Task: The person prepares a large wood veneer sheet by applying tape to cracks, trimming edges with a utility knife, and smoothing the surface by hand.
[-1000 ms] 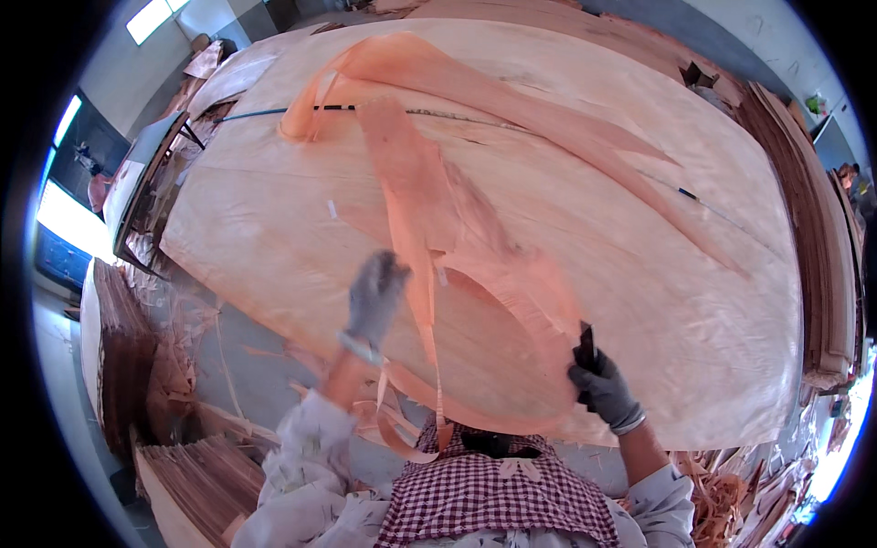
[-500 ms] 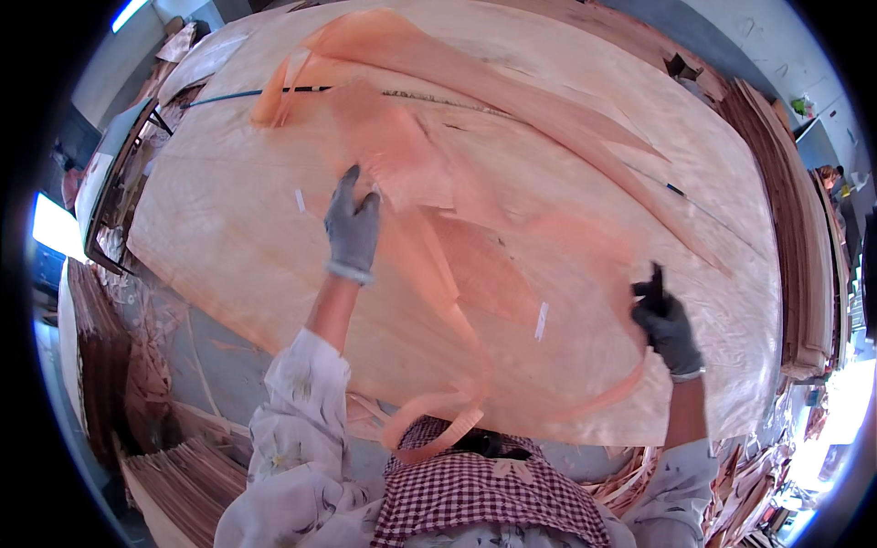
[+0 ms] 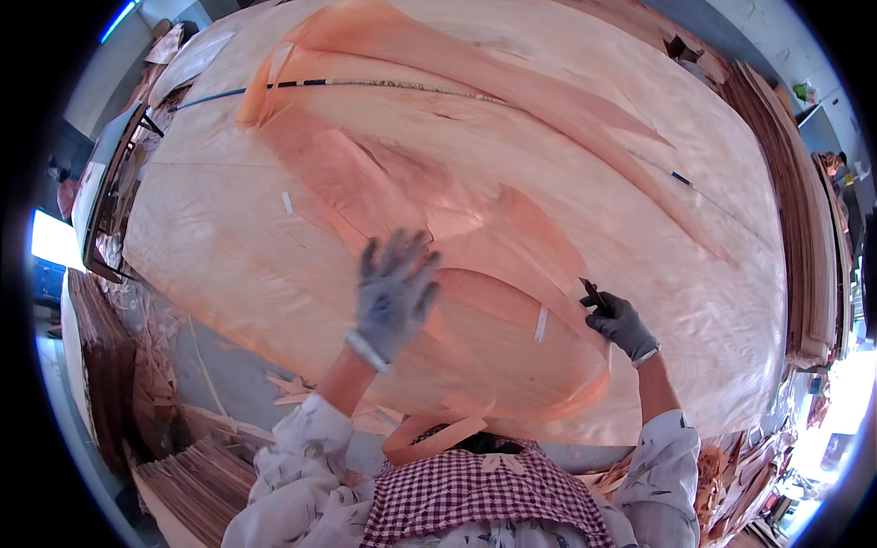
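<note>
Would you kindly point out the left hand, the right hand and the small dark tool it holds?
left hand (image 3: 393, 297), head view, on the back of the grey glove.
right hand (image 3: 623, 324), head view, on the gloved knuckles.
dark tool (image 3: 594, 294), head view, on the part above the fist.

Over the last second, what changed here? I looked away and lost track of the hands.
The left hand rose up the veneer sheet, then dropped back toward the near edge, fingers spread flat. The right hand swung out to the right, then came back in. The orange strips settled flatter. The dark tool stayed in the right hand's grip.
</note>
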### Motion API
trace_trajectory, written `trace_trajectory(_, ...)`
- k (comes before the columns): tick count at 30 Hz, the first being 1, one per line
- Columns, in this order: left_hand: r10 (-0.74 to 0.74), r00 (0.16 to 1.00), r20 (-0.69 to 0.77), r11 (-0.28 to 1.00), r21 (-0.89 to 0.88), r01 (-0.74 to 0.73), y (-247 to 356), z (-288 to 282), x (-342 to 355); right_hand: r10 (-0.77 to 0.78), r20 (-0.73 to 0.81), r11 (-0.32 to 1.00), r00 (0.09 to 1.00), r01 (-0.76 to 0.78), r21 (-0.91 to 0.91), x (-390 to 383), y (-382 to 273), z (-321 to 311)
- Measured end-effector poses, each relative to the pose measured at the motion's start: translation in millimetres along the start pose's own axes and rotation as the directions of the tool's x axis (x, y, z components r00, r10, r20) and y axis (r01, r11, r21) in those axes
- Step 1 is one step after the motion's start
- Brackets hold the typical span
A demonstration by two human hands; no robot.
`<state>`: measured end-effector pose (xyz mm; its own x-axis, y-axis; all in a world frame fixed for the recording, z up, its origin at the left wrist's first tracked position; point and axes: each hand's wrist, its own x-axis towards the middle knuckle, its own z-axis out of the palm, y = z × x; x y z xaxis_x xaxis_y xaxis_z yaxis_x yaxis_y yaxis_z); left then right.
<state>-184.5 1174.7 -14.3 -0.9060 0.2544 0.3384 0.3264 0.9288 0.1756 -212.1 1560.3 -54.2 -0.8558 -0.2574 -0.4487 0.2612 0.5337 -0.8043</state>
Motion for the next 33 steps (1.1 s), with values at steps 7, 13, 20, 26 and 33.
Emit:
trace_trajectory(7,0.165,0.981,0.106,0.985,0.036,-0.169,-21.1,60.0,56.2,-0.036,0.060,0.999,0.998,0.036,-0.006,9.1,-31.6,2.2)
trace_trajectory(13,0.180,0.940,0.290,0.960,0.157,-0.232,-34.6,80.7,62.6,-0.011,0.005,0.994,1.000,0.011,0.106,4.6,-13.3,-13.6)
trace_trajectory(20,0.086,0.967,0.238,0.989,0.094,-0.111,-35.6,83.8,56.4,0.047,-0.108,0.888,0.993,0.008,0.459,-3.1,-59.9,-40.8)
trace_trajectory(26,0.027,0.974,0.226,0.999,0.014,-0.031,-44.6,87.5,66.5,-0.108,-0.063,0.973,0.992,0.118,0.199,-4.9,-87.3,-42.0)
trace_trajectory(33,0.114,0.985,0.131,0.973,0.187,-0.137,-30.9,90.3,57.9,-0.082,-0.098,0.996,0.992,0.080,-0.030,0.0,7.1,3.0)
